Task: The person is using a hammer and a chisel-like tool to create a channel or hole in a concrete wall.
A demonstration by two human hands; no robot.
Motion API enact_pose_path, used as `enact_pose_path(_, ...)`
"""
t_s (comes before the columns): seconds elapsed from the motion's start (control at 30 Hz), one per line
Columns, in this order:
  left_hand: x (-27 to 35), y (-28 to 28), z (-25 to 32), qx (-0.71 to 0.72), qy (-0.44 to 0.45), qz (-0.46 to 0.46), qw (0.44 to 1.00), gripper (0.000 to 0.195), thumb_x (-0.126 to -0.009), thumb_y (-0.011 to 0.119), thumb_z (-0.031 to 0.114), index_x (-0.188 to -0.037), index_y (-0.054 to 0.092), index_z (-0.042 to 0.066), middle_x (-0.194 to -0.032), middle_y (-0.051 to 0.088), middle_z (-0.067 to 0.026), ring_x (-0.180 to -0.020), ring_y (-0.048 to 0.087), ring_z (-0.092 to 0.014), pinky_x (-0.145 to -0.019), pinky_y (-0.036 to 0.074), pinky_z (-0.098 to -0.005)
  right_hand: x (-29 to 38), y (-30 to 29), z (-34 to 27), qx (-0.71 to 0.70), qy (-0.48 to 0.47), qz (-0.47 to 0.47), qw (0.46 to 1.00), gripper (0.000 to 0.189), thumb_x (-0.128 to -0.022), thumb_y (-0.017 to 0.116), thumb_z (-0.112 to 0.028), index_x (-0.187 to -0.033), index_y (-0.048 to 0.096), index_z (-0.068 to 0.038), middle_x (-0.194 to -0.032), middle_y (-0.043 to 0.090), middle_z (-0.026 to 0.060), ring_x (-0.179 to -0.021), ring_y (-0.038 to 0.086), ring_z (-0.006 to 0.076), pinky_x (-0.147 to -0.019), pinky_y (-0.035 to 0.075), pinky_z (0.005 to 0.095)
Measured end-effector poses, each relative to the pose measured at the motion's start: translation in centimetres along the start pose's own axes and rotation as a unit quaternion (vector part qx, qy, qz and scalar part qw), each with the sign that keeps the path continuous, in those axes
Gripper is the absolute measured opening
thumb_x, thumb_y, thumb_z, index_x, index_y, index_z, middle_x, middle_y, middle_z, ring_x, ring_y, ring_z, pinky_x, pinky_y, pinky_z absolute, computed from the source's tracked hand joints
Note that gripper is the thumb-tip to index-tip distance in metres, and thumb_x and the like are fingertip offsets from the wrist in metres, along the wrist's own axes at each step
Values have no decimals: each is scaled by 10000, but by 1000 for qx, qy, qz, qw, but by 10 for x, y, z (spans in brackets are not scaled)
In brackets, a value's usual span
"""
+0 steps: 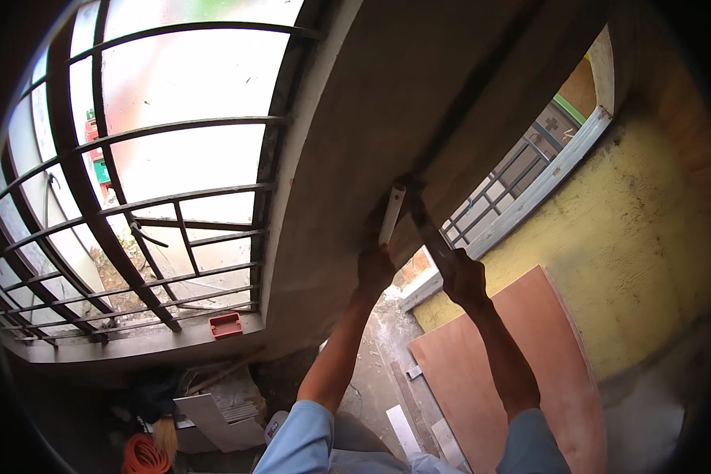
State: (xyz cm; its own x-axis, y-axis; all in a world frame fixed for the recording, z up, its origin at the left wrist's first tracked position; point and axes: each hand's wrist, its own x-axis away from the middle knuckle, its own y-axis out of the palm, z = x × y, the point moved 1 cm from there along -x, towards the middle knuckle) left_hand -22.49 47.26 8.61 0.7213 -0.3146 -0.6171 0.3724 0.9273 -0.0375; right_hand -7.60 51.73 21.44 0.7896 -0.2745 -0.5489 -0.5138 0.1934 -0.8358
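Note:
My left hand (375,268) grips the lower end of a pale tube (393,213), which has a small dark mark or hole near its upper end. In my right hand (465,278) is the handle of a dark tool (426,222), apparently a hammer. Its upper end lies close beside the tube's top, in front of the grey plastered wall (338,154); shadow hides whether they touch. Both arms reach up and forward. A dark vertical groove or stain (480,83) runs along the wall above the tool.
Left is a barred window (183,124), with a red electrical box (226,325) on its sill. A plywood sheet (509,367) leans against the yellow wall (622,237). Below lie tile pieces (219,420), a coil of orange tubing (145,456) and a broom (166,438).

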Motion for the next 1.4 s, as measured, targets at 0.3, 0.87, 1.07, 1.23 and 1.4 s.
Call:
enact_pose_path(0.3, -1, 21, -15, -98, 9, -109, 989, 239, -825, 456, 141, -998, 477, -23, -644, 563, -226, -631, 581, -369, -577, 461, -452, -9, -30, -9, 73, -204, -63, 974, 180, -678, 624, -216, -660, 504, -83, -594, 506, 83, -521, 539, 283, -451, 427, 370)
enact_pose_path(0.87, 34, -58, 70, -55, -112, -52, 991, 240, -869, 432, 180, -1045, 435, 17, -665, 570, -228, -619, 564, -420, -519, 436, -491, 14, -20, 3, -41, -25, -17, 999, 208, -768, 570, -215, -857, 542, -30, -661, 555, 144, -567, 578, 336, -493, 460, 407)
enact_pose_path(1.07, 2, -57, 50, -68, -76, -41, 994, 251, -854, 453, 174, -1063, 441, 36, -673, 565, -231, -616, 561, -421, -508, 431, -486, 15, -19, -3, -112, -93, 112, 983, 213, -707, 633, -167, -872, 575, -45, -686, 570, 115, -557, 584, 290, -475, 448, 366)
enact_pose_path(1.23, -4, -38, 38, -70, -43, 5, 997, 237, -834, 475, 145, -1038, 460, 26, -636, 552, -227, -561, 556, -400, -472, 433, -465, 21, -25, 0, -29, -58, 30, 997, 183, -649, 671, -160, -746, 549, -63, -682, 579, 95, -549, 585, 273, -477, 448, 348)
enact_pose_path(1.4, 1, -11, -32, -135, -8, 25, 991, 270, -814, 501, 137, -1037, 461, -10, -575, 533, -202, -524, 549, -378, -451, 433, -442, 11, -27, -26, -106, -105, 13, 989, 178, -587, 640, -235, -657, 533, -112, -635, 533, 73, -516, 548, 255, -456, 420, 356)
